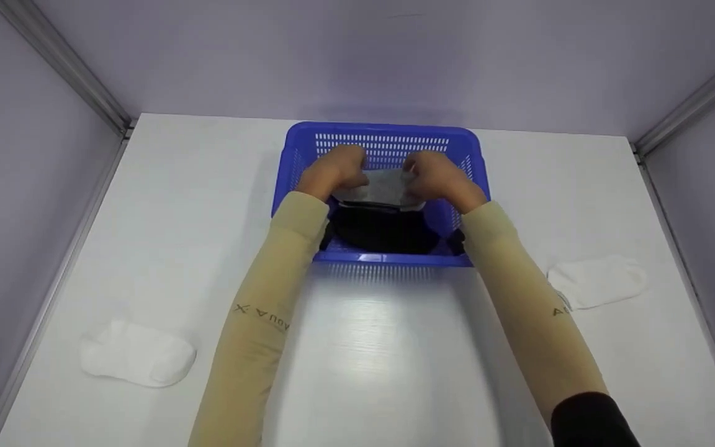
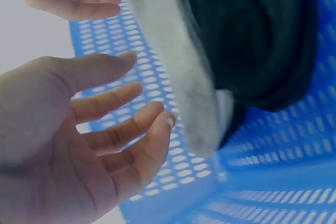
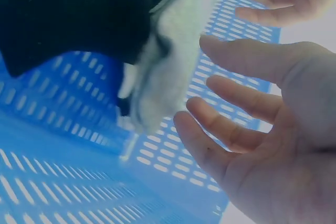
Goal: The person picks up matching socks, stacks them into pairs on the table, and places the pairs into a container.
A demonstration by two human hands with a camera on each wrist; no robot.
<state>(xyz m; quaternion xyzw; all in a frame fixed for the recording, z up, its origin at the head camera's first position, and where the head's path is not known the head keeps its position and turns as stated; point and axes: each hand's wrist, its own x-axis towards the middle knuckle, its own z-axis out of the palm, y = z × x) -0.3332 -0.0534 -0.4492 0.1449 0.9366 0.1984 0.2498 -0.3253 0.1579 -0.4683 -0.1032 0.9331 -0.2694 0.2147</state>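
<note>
Inside a blue plastic basket [image 1: 388, 258] lies a grey sock [image 1: 384, 186], with a black sock [image 1: 385, 231] on its near side. My left hand [image 1: 336, 169] is over the basket at the grey sock's left end. In the left wrist view, the left hand [image 2: 100, 135] has its fingers spread and slightly bent, fingertips close beside the grey sock [image 2: 176, 61]. My right hand [image 1: 437, 177] is at the other end. The right wrist view shows the right hand [image 3: 262, 124] with loosely bent fingers by the grey sock [image 3: 168, 72]; whether a fingertip touches is unclear.
A white sock [image 1: 137, 354] lies on the white table [image 1: 364, 372] at the left. Another white sock [image 1: 598, 282] lies at the right, partly behind my right forearm. The basket stands near the back wall [image 1: 395, 62], with side walls at left and right.
</note>
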